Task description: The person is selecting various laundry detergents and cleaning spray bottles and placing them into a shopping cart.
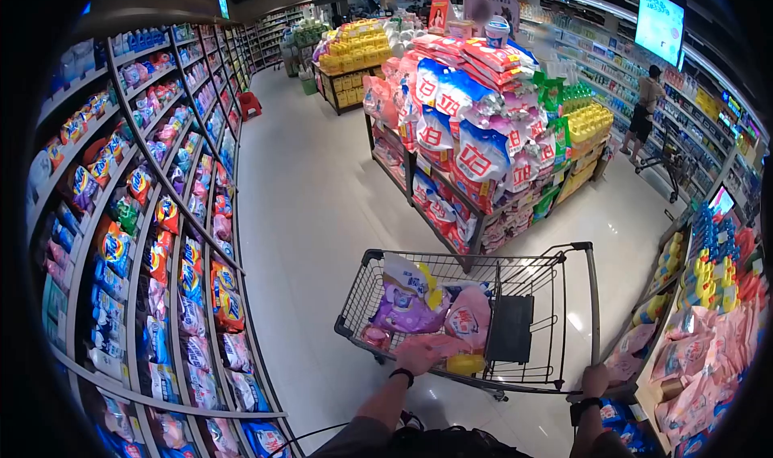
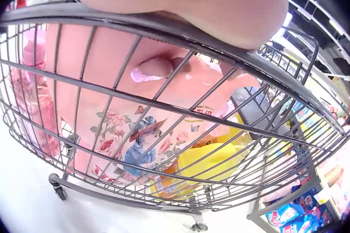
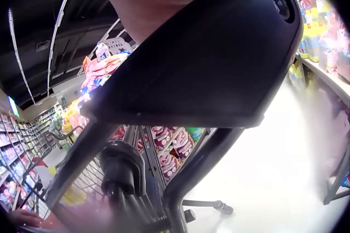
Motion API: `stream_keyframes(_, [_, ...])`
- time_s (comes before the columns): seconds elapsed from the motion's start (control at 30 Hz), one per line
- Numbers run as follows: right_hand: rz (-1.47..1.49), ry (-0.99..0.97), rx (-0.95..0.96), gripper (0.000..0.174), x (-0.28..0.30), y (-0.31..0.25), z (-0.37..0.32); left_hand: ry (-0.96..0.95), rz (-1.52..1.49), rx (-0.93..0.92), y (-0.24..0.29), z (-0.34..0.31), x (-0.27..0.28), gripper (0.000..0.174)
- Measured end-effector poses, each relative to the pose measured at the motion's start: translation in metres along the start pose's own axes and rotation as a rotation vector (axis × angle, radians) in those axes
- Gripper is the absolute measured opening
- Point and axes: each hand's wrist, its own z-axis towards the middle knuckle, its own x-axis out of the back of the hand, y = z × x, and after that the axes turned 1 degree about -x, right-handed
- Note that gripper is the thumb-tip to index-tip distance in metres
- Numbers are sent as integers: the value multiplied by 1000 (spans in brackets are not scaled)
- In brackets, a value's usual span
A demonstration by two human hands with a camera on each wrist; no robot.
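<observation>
A grey wire shopping cart point(image 1: 364, 290) stands in front of me in a shop aisle. Inside it lie a purple bag point(image 1: 407, 313), a pink pouch point(image 1: 469, 317), a flat pink flowered pack point(image 2: 136, 134) and a yellow item point(image 1: 465, 365). My left hand point(image 1: 415, 353) reaches over the cart's near rim and grips the flat pink pack; one fingertip point(image 2: 156, 68) presses on it behind the wires. My right hand point(image 1: 596, 380) is curled round the right end of the cart handle point(image 3: 219, 63).
Shelves of detergent bags point(image 1: 161, 241) curve along my left. A stacked display island point(image 1: 483, 152) stands ahead of the cart. Shelves of bottles and pink packs point(image 1: 700, 313) are close on my right. A person with another cart point(image 1: 644, 112) is at the far right.
</observation>
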Motion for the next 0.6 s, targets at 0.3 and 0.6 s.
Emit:
stream_keyframes(0.3, [27, 6, -58, 20, -34, -151, -47, -25, 51, -87, -121, 131, 81, 44])
stream_keyframes(0.6, [259, -157, -182, 15, -62, -340, 14, 24, 10, 49, -200, 288, 158, 30])
